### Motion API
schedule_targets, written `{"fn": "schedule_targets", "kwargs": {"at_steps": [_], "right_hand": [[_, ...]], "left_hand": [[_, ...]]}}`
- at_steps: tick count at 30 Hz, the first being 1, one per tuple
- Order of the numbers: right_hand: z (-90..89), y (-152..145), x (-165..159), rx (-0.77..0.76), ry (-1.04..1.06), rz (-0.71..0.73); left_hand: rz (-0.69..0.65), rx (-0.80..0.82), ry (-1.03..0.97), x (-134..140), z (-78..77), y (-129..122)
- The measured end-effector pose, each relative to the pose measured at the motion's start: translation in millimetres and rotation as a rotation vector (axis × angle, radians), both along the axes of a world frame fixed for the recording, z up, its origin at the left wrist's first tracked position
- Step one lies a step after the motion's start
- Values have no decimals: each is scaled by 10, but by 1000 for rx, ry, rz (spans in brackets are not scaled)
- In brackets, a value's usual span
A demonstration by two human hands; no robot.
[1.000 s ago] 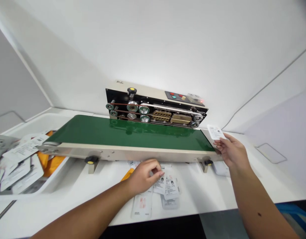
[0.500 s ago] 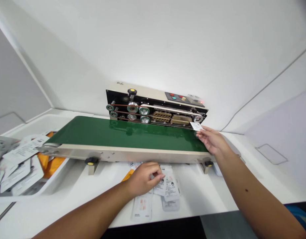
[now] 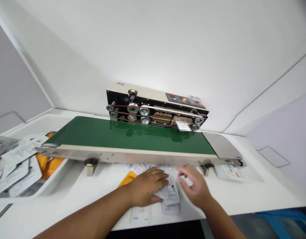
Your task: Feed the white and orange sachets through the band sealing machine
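My left hand (image 3: 149, 187) lies over a pile of flat white printed packets (image 3: 171, 192), fingers spread and thumb apart on their surface. Just right of the pile, above the white table, my right hand (image 3: 194, 187) is curled and slightly blurred. A gap shows between its thumb and forefinger, with nothing visible held. A small white packet (image 3: 183, 126) sits at the right part of the band sealer (image 3: 157, 103), over the green conveyor belt (image 3: 133, 136). An orange packet (image 3: 127, 178) pokes out beside my left wrist.
At the left, a white bin (image 3: 52, 181) holds several white and orange packets, under the belt's end. Another clear tray (image 3: 247, 176) with packets stands at the right, below the metal end plate (image 3: 221, 146). Black knobs (image 3: 90, 162) stick out along the conveyor's front.
My right hand has let go of the small packet and come down to the pile. The packet has moved left along the sealer. My left hand has spread its fingers over the packets.
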State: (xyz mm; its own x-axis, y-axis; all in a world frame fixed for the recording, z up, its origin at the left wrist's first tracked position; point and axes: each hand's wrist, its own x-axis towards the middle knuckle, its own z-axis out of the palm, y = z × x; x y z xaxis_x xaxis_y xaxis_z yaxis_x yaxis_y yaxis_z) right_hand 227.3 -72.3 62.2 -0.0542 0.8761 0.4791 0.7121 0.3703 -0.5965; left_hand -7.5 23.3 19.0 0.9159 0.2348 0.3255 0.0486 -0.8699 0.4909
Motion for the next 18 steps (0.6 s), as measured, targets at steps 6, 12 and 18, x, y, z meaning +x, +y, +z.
{"fn": "schedule_targets", "kwargs": {"at_steps": [6,12,18], "right_hand": [[-490,-86,-166,-41,-207,100],[-599,-68,-73,-6,-211,-5],[-580,18,-120,28,-145,-46]], "left_hand": [[60,-9,-48,67,57,19],[256,-88,-98,53,121,-2],[268,-43,-166,25,129,-25]]}}
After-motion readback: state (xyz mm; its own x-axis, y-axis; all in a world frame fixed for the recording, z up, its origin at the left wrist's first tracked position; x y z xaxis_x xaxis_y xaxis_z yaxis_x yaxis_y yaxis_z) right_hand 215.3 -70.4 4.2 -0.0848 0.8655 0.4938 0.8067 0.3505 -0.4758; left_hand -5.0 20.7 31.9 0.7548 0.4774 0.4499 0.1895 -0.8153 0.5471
